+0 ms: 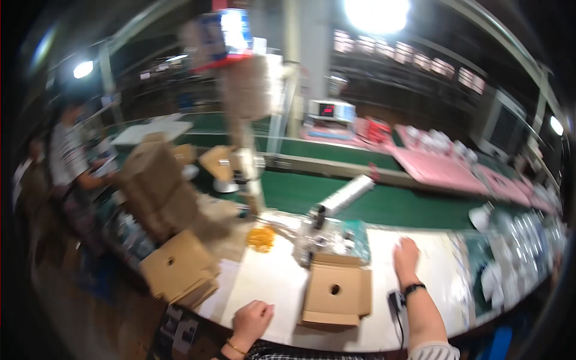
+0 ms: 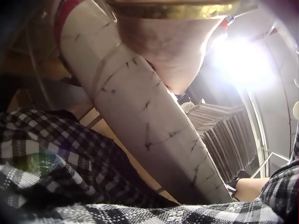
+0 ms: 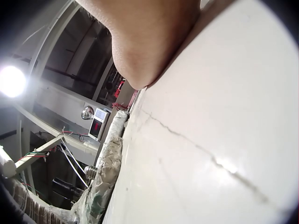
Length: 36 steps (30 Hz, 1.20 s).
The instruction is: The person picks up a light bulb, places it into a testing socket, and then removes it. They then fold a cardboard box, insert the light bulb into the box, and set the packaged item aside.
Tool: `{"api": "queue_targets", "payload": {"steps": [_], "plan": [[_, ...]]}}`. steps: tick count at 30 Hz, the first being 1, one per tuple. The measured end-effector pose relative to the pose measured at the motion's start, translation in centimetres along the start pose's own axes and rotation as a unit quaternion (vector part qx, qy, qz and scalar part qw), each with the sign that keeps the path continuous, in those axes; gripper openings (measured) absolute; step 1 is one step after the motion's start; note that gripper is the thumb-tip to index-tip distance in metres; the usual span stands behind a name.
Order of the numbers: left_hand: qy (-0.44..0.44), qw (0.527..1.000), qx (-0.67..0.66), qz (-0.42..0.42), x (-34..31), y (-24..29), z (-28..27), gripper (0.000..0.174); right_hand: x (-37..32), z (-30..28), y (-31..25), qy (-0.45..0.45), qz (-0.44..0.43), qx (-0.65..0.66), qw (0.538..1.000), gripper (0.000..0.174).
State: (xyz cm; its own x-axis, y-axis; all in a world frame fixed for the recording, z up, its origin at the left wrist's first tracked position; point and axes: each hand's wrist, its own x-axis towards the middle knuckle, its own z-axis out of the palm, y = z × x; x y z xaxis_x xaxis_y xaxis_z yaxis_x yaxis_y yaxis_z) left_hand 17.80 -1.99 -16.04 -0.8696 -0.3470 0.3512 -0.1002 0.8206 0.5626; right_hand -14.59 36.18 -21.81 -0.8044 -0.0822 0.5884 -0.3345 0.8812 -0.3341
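Observation:
In the head view my left hand [image 1: 252, 321] rests at the white table's [image 1: 264, 288] near edge, its fingers loosely curled around nothing. My right hand [image 1: 407, 258] lies on the table's right part, fingers loosely bent, with nothing visible in it. Between the two hands sits a brown cardboard box [image 1: 324, 300] with a round hole. The left wrist view shows part of my left hand [image 2: 163, 51] against the scratched table edge [image 2: 140, 112]; its fingers are hidden. The heel of my right hand [image 3: 145, 51] touches the white surface [image 3: 224, 107] in the right wrist view.
Flat cardboard pieces [image 1: 180, 267] are stacked at the left. Yellow bands [image 1: 261, 239] and clear plastic bags [image 1: 318, 237] lie behind the box. A black device with a cable [image 1: 395, 302] is beside my right forearm. Clear plastic items [image 1: 522, 252] stand at the right; a green belt [image 1: 432, 210] runs behind.

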Motion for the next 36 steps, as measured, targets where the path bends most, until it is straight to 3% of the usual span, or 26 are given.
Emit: {"api": "queue_targets", "payload": {"steps": [2,3,4,8,12,14,36], "plan": [[0.002,1.000,-0.008,0.004,0.0,-0.6,0.6,0.018,0.2,-0.4,-1.0,0.010,0.002,-0.023,1.000,0.030],[0.009,1.000,-0.024,-0.007,0.0,-0.4,0.8,0.020,0.1,-0.5,-0.9,0.034,-0.042,-0.035,0.998,0.030],[-0.004,1.000,-0.024,0.002,-0.1,-0.9,1.0,0.020,0.1,-1.1,-1.5,0.004,0.004,-0.035,0.999,0.029],[0.023,0.999,-0.033,0.008,0.0,-0.3,1.4,0.022,0.2,-2.7,-3.3,0.004,0.042,-0.060,0.997,0.036],[-0.071,0.997,0.016,0.011,-0.1,0.6,-0.2,0.022,0.0,-2.4,-3.4,0.068,0.013,-0.085,0.994,0.042],[-0.048,0.999,-0.002,0.018,0.0,0.6,0.0,0.024,0.0,-2.9,-3.4,-0.045,0.044,-0.083,0.995,0.039],[-0.034,0.999,0.001,0.032,-0.3,0.0,0.4,0.026,-0.2,-3.1,-3.6,-0.051,0.058,-0.064,0.995,0.036]]}}
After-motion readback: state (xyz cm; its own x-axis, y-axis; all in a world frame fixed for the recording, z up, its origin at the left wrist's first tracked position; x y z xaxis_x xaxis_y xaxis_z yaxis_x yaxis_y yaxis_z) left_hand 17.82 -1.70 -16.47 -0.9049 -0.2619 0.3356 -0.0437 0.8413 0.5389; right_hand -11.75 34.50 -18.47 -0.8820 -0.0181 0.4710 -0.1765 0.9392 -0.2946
